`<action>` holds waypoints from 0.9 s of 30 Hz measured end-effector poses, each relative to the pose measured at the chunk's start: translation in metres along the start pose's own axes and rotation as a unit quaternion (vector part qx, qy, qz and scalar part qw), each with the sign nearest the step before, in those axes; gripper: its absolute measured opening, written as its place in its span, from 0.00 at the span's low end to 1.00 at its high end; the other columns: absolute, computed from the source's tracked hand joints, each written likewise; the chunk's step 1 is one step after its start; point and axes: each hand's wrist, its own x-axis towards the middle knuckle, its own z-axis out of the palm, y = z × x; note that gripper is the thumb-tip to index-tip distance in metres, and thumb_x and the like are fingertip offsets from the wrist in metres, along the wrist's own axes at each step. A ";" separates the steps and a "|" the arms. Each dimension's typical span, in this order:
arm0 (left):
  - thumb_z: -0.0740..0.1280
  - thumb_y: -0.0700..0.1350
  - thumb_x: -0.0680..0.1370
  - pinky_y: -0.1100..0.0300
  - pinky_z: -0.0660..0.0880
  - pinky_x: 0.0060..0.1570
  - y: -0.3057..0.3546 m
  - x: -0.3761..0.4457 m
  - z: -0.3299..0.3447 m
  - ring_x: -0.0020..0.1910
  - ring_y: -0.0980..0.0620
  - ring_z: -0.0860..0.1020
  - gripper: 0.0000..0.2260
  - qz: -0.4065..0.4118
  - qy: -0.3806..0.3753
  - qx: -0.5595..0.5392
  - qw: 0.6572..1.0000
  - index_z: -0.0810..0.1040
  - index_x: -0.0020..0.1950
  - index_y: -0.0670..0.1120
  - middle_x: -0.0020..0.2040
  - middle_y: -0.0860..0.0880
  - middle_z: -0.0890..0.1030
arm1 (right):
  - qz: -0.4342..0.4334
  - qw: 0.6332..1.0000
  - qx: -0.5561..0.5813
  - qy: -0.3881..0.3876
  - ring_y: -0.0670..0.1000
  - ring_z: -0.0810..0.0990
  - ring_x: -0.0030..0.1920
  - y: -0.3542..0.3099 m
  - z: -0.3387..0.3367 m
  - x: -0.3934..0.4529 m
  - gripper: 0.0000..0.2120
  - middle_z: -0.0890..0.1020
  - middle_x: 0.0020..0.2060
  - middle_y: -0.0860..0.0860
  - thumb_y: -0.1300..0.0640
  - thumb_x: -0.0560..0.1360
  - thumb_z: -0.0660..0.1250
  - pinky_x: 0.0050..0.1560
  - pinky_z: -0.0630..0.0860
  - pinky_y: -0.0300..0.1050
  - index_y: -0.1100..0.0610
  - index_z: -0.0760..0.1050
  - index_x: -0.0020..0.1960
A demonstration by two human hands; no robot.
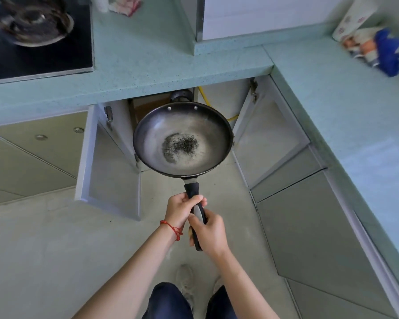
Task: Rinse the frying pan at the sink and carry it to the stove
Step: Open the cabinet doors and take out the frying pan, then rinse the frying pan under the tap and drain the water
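I hold a dark frying pan (pixel 182 139) level in the air above the floor, in front of an open cabinet. Its bowl has a patch of black specks in the middle. Both hands grip its black handle: my left hand (pixel 181 209), with a red string at the wrist, holds the upper part, and my right hand (pixel 210 231) holds the lower part. The stove (pixel 39 40) is a black glass hob with a gas burner, set in the counter at the top left. No sink is in view.
A teal counter (pixel 148 63) runs along the back and down the right side. Under it two cabinet doors (pixel 108 171) stand open, with a yellow hose inside. A cloth lies behind the stove; packets and a blue bag (pixel 387 51) sit at the far right.
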 end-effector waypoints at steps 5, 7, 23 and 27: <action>0.66 0.34 0.73 0.64 0.78 0.33 0.004 -0.031 0.019 0.29 0.56 0.80 0.08 0.011 -0.015 0.007 1.000 0.79 0.34 0.40 0.27 0.50 0.82 | -0.010 1.000 0.010 0.009 0.49 0.70 0.18 -0.007 -0.022 -0.032 0.10 0.73 0.21 0.54 0.64 0.73 0.61 0.21 0.67 0.38 0.60 0.68 0.32; 0.65 0.34 0.73 0.64 0.78 0.33 0.001 -0.043 0.027 0.29 0.56 0.80 0.09 0.015 -0.022 0.011 1.000 0.79 0.34 0.40 0.27 0.50 0.82 | -0.013 1.000 0.014 0.013 0.50 0.71 0.18 -0.004 -0.030 -0.043 0.11 0.74 0.21 0.54 0.64 0.73 0.61 0.21 0.67 0.38 0.60 0.68 0.32; 0.66 0.34 0.73 0.61 0.78 0.37 -0.001 -0.115 0.113 0.29 0.55 0.80 0.07 0.063 -0.096 0.053 0.992 0.79 0.34 0.40 0.27 0.50 0.82 | -0.075 0.991 0.058 0.098 0.53 0.72 0.20 0.010 -0.108 -0.119 0.10 0.74 0.24 0.57 0.63 0.72 0.61 0.25 0.69 0.43 0.59 0.68 0.32; 0.66 0.33 0.73 0.64 0.77 0.32 0.002 -0.131 0.139 0.28 0.56 0.80 0.06 0.082 -0.125 0.063 0.987 0.78 0.35 0.39 0.27 0.50 0.82 | -0.087 0.986 0.074 0.123 0.53 0.72 0.20 0.011 -0.131 -0.134 0.09 0.74 0.24 0.58 0.63 0.71 0.61 0.24 0.68 0.42 0.60 0.67 0.33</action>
